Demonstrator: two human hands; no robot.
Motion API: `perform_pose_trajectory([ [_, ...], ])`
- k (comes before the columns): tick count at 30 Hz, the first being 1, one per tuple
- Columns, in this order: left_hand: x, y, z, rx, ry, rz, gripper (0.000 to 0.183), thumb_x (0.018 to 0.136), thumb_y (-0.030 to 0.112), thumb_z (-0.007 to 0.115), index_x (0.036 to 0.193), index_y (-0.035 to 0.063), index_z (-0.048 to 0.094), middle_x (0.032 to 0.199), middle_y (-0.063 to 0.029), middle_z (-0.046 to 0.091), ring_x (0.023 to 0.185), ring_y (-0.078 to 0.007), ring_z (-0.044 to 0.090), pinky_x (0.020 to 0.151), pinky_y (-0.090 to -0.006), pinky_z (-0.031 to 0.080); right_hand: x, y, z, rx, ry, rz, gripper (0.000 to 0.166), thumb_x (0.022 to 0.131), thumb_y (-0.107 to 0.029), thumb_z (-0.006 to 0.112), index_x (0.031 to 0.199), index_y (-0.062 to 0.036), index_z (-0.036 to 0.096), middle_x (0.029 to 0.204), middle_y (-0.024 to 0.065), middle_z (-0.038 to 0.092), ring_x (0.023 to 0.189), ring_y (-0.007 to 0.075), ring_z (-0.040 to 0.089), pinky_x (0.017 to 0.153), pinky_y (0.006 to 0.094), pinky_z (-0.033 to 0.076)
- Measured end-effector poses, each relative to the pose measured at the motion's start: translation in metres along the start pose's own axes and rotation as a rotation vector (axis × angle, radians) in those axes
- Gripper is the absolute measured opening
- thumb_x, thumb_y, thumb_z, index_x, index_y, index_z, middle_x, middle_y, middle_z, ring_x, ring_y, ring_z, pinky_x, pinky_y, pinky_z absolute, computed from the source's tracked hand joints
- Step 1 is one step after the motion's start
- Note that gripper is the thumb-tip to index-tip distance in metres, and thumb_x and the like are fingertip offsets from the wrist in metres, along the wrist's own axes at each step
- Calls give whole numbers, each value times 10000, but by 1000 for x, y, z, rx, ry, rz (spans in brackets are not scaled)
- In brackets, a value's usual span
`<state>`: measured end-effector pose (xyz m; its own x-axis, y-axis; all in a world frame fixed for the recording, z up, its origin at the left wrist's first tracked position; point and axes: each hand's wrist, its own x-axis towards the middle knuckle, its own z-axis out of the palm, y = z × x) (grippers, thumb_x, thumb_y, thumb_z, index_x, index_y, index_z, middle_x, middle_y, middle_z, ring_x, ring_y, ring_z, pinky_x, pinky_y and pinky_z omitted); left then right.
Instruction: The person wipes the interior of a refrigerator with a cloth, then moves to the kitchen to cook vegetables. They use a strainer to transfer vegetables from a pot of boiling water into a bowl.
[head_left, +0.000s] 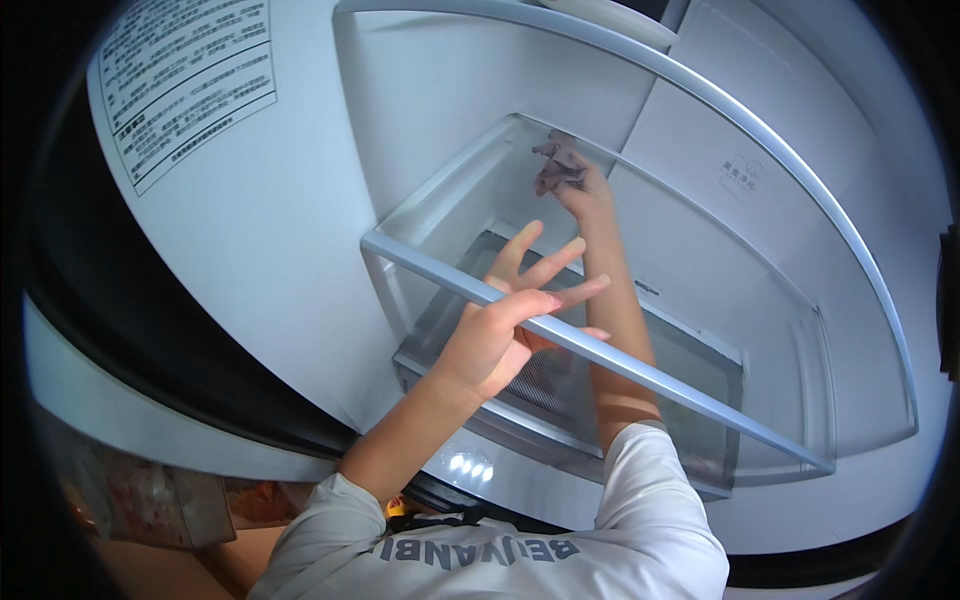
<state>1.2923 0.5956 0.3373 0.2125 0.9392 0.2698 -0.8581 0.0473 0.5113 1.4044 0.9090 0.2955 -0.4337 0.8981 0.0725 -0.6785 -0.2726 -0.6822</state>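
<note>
I stand at an open refrigerator, before a clear shelf (720, 352) with a pale front rail (435, 271). My left hand (510, 315) holds that rail, its thumb over the top and its spread fingers reaching beneath the shelf. Under the rail passes my right arm, deep into the compartment. Near the shelf's back edge, my right hand (589, 187) grips a crumpled grey-purple cloth (559, 165), seen through the clear panel. Part of the cloth is hidden by the fingers. Below both forearms is a transparent drawer (697, 375) with a ribbed patch inside.
Above, a second shelf has a curved rim (780, 112) and a white rounded object (615, 21). A printed label (191, 82) is on the left wall. A black door gasket (187, 330) curves along the left. At lower left, packed items fill a bin (150, 506).
</note>
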Motion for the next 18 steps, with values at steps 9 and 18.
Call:
perform_pose_trajectory([
  [9, 2, -4, -1, 75, 11, 1, 680, 784, -41, 414, 1441, 68, 273, 1451, -253, 317, 1282, -479, 387, 908, -616, 477, -130, -108, -81, 7, 370, -201, 310, 916, -99, 523, 1186, 53, 508, 1110, 181, 571, 908, 285, 549, 827, 413, 466],
  [18, 3, -9, 4, 165, 33, 41, 675, 764, -32, 424, 1419, 14, 267, 1407, -265, 375, 1256, -476, 422, 899, -614, 486, -301, -263, -211, -281, 501, -478, 326, 913, -181, 500, 1132, 53, 555, 1055, 206, 606, 731, 308, 567, 604, 481, 472],
])
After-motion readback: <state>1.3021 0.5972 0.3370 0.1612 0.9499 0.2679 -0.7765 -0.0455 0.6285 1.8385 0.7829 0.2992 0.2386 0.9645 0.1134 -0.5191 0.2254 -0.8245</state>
